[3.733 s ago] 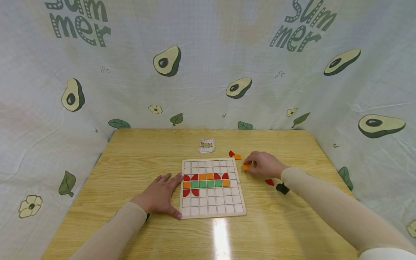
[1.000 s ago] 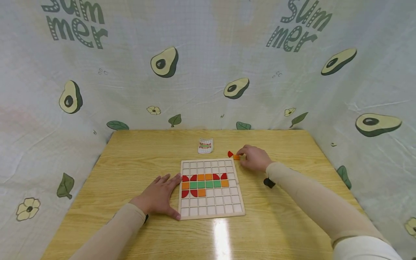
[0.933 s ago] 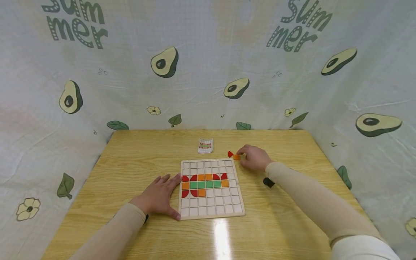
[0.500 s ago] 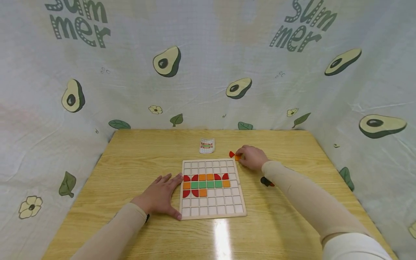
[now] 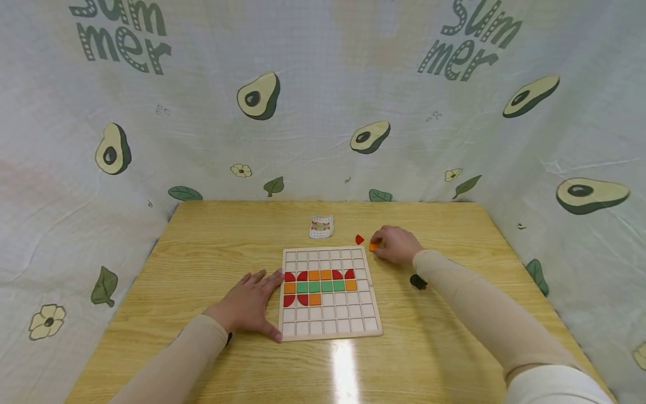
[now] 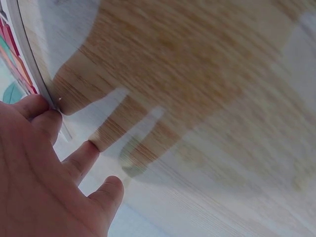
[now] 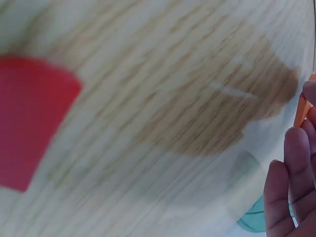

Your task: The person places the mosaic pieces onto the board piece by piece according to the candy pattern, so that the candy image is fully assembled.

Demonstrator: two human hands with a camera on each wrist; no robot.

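Observation:
A wooden grid board [image 5: 353, 325] lies on the table with red quarter-circle, orange square and green square tiles filling part of its cells. My left hand [image 5: 249, 303] rests at the board's left edge, fingers spread, with thumb and fingertips touching the frame; the left wrist view shows this hand [image 6: 54, 173] against the rim. To the right of the board's far corner, my right hand [image 5: 398, 245] pinches an orange square tile [image 5: 373, 247]. That orange tile [image 7: 301, 109] shows between thumb and fingers in the right wrist view.
A red quarter-circle tile [image 5: 359, 239] lies just left of the right hand. Another red tile [image 7: 34, 118] is close below the right wrist. A small pattern card [image 5: 321, 226] lies behind the board. A printed cloth [image 5: 313, 157] hangs along the table's back edge.
An orange tile has been added to the board's lower tile row. My right hand has since taken hold of another orange tile and drawn it slightly right. The left hand stays put.

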